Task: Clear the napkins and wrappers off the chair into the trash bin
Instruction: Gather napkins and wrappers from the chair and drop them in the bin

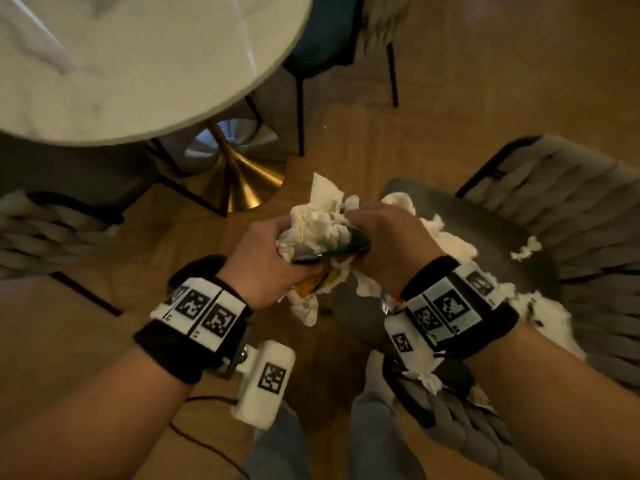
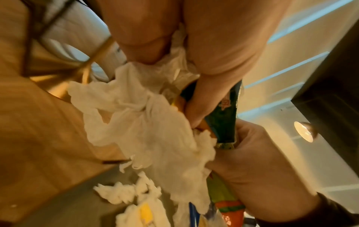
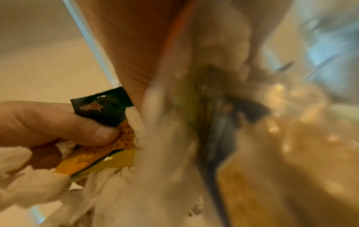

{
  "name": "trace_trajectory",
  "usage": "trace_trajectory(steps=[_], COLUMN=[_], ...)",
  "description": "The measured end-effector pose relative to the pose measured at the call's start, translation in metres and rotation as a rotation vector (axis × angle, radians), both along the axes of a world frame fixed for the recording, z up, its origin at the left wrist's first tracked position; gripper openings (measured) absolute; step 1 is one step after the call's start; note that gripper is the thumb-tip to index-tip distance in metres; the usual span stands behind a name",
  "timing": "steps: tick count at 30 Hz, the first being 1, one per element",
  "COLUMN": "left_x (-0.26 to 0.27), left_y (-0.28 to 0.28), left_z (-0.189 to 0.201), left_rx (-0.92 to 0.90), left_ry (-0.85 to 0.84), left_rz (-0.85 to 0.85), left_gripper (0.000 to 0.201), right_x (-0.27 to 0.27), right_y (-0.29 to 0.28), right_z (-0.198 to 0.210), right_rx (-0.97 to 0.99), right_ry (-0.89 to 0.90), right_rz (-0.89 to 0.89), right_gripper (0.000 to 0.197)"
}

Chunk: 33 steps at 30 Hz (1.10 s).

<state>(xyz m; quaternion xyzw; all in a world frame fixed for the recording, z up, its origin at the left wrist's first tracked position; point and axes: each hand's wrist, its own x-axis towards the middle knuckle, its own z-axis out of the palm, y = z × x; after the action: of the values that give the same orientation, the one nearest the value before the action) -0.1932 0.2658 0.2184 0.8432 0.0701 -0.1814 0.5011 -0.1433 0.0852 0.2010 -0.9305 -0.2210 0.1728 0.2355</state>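
Item: wad of napkins (image 1: pixel 317 225) and wrappers (image 1: pixel 341 249), which we hold above the chair (image 1: pixel 491 230) seat's front edge, left hand (image 1: pixel 266 261) and right hand (image 1: pixel 388 244) fingers curled round it; green wrapper's long axis runs hand to hand. Loose napkins (image 1: pixel 446 237) lie on the seat.

Two hands, one round table (image 1: pixel 138 64), three chairs in view, one with loose napkins (image 1: pixel 450 240); the held wad cannot be counted.

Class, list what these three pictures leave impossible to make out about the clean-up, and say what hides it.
1. Trash bin: in no view.
2. Print on the green wrapper: blurred in both wrist views, and crumpled among the napkins in the head view.
3. Right hand fingers: hidden by the bundle; right wrist view smeared.
4. Chair seat, near part: covered by the right forearm.
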Motion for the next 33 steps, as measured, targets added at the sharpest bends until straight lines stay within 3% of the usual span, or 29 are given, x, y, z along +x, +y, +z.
trace_trajectory(steps=[6,11,16,18,21,26,29,33], left_x=[-0.071,-0.109,-0.113,-0.111,-0.106,-0.097,-0.091,-0.085], left_y=[0.132,0.215,0.278,0.299,0.322,0.338,0.344,0.343], left_z=[-0.051,-0.145,-0.262,-0.310,-0.377,-0.457,-0.478,-0.487], left_rx=[0.048,0.048,0.106,0.119,0.109,0.111,0.122,0.037], left_ry=[0.046,0.172,0.233,0.281,0.351,0.397,0.471,0.544], left_rz=[0.281,0.425,0.455,0.443,0.452,0.547,0.539,0.546], left_gripper=[0.050,0.050,0.055,0.057,0.060,0.088,0.086,0.099], right_x=[-0.025,-0.047,-0.045,-0.042,-0.040,-0.029,-0.022,-0.018], right_y=[0.155,0.254,0.325,0.347,0.375,0.403,0.410,0.409], right_z=[-0.060,-0.148,-0.261,-0.307,-0.372,-0.442,-0.462,-0.464], right_rx=[-0.088,-0.176,-0.246,-0.245,-0.303,-0.369,-0.401,-0.415], right_ry=[0.140,0.254,0.339,0.380,0.401,0.409,0.430,0.458], right_rz=[0.260,0.374,0.429,0.430,0.474,0.483,0.504,0.520], right_gripper=[0.074,0.071,0.061,0.056,0.066,0.076,0.083,0.088])
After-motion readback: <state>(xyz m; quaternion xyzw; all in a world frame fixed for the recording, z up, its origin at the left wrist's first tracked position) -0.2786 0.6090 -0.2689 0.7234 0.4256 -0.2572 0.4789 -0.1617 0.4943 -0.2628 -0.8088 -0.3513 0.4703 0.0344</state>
